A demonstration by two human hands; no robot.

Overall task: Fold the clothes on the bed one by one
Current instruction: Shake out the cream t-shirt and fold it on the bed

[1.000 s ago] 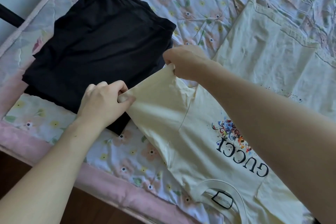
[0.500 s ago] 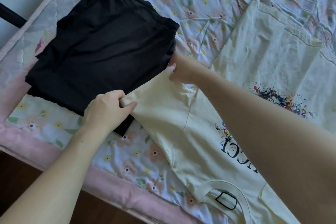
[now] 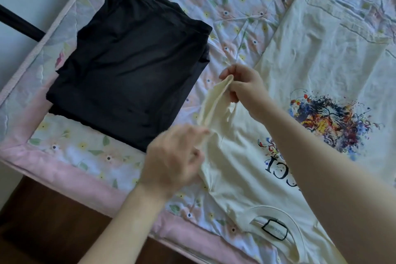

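Cream sleeve (image 3: pixel 216 103) was pinched in your right hand (image 3: pixel 242 87) and left hand (image 3: pixel 177 156); folding it flat inward looked best.

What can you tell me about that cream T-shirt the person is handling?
The cream T-shirt looks like soft cotton and lies mostly flat, front up, on the floral bedspread, its ribbed collar with a black-edged label nearest the camera. Black lettering and a colourful splashy print mark the chest. The right hand pinches the raised sleeve's edge; the blurred left hand holds it lower down. It lies beside the folded black garment.
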